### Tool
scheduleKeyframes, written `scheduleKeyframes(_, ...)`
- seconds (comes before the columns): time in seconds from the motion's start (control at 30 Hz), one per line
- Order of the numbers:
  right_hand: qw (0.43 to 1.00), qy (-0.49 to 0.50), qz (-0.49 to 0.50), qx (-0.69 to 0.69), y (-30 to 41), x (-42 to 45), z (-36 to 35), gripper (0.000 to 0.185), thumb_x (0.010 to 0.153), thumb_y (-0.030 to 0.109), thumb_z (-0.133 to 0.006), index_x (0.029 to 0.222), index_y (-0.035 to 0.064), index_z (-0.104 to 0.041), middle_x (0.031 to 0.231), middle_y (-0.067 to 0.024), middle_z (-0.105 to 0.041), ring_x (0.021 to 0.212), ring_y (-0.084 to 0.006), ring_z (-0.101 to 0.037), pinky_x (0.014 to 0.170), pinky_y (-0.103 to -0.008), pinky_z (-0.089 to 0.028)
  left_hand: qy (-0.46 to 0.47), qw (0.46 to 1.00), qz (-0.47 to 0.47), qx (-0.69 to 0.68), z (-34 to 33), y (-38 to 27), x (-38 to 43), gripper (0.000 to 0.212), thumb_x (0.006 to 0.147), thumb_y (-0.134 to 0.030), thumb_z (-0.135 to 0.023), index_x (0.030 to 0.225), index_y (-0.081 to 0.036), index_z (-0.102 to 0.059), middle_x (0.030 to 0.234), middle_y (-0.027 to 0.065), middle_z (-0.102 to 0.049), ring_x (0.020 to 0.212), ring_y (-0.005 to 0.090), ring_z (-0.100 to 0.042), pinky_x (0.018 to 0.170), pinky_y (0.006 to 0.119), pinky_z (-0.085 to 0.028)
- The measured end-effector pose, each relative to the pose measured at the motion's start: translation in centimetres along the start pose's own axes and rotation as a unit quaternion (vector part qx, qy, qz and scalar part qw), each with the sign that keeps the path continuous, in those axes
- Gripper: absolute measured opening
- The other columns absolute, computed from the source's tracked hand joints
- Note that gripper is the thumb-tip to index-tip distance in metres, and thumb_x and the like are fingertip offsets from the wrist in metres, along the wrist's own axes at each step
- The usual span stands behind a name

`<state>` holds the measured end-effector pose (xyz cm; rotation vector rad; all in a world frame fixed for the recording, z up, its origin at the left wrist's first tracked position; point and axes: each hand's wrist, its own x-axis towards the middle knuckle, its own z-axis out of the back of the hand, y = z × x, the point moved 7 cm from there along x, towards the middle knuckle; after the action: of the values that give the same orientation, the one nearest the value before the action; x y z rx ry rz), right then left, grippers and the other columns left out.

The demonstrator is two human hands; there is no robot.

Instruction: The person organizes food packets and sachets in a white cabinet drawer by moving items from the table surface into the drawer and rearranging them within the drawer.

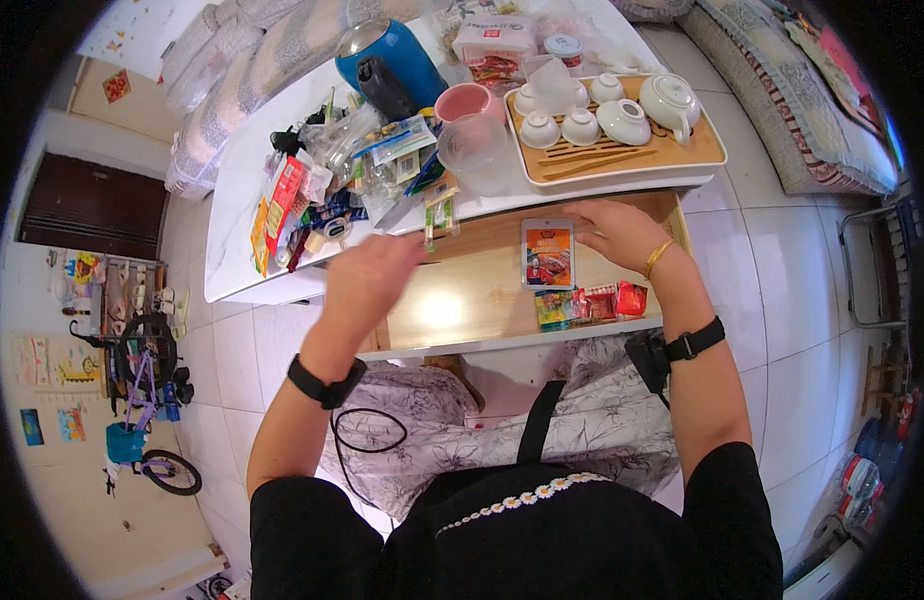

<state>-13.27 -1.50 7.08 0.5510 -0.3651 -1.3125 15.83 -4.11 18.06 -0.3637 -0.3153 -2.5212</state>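
Observation:
An open wooden drawer point(469, 300) extends toward me from under the white tabletop. Inside it lies a flat orange-and-white food packet point(549, 255). My right hand point(619, 231) is just beside the packet's upper right edge, fingers apart, with nothing seen in them. Small seasoning packets, one yellow-green point(556, 309) and one red point(631, 298), sit along the drawer's front. Over the drawer's left part is my left hand point(376, 274), blurred, its fingertips near a small green-and-clear packet point(439, 219) at the table edge. Whether it holds anything is hidden.
A heap of packets and plastic bags point(349, 165) covers the table's left side. Behind stand a blue kettle point(402, 67), a pink bowl point(469, 103) and a clear plastic cup point(473, 150). At right, a wooden tea tray point(619, 169) carries a white teapot point(668, 101) and several cups.

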Motion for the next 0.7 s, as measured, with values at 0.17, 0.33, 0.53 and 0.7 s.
scheduleKeyframes(0.17, 1.0, -0.01, -0.001, 0.019, 0.0, -0.2, 0.5, 0.04, 0.092, 0.023, -0.066, 0.13, 0.0136, -0.06, 0.116, -0.0165, -0.068, 0.109, -0.0352, -0.064, 0.094, -0.046, -0.051, 0.102, 0.986, -0.112, -0.072, -4.7, -5.9, 2.5, 0.014, 0.086, -0.02, -0.069, 0.098, -0.013, -0.069, 0.082, 0.0047, -0.065, 0.079, 0.0251, -0.067, 0.063, 0.037, -0.054)
scheduleKeyframes(0.33, 1.0, -0.011, -0.019, 0.022, -0.4, -0.3, 0.6, 0.04, 0.091, 0.024, -0.066, 0.13, 0.0134, -0.06, 0.119, -0.0167, -0.068, 0.111, -0.035, -0.063, 0.096, -0.0461, -0.051, 0.177, 0.962, -0.189, -0.09, -10.7, -8.6, 4.3, 0.014, 0.081, -0.014, -0.065, 0.094, -0.011, -0.068, 0.081, 0.0063, -0.064, 0.082, 0.0261, -0.067, 0.065, 0.038, -0.056)
scheduleKeyframes(0.53, 1.0, -0.015, -0.009, 0.006, -0.1, -0.1, 0.6, 0.04, 0.091, 0.026, -0.066, 0.13, 0.0158, -0.061, 0.118, -0.016, -0.068, 0.111, -0.0343, -0.064, 0.096, -0.0474, -0.051, 0.203, 0.949, -0.231, -0.061, -18.4, -11.0, 5.2, 0.009, 0.081, -0.012, -0.063, 0.087, -0.011, -0.068, 0.084, 0.0069, -0.066, 0.087, 0.0263, -0.069, 0.065, 0.039, -0.058)
scheduleKeyframes(0.7, 0.999, -0.028, -0.018, -0.026, 0.2, -0.3, 1.0, 0.039, 0.091, 0.027, -0.066, 0.128, 0.0163, -0.061, 0.116, -0.0149, -0.069, 0.11, -0.0346, -0.064, 0.096, -0.0497, -0.049, 0.202, 0.946, -0.213, -0.134, -23.8, -13.4, 6.9, 0.009, 0.087, -0.016, -0.061, 0.09, -0.011, -0.068, 0.095, 0.0079, -0.068, 0.093, 0.028, -0.069, 0.074, 0.043, -0.058)
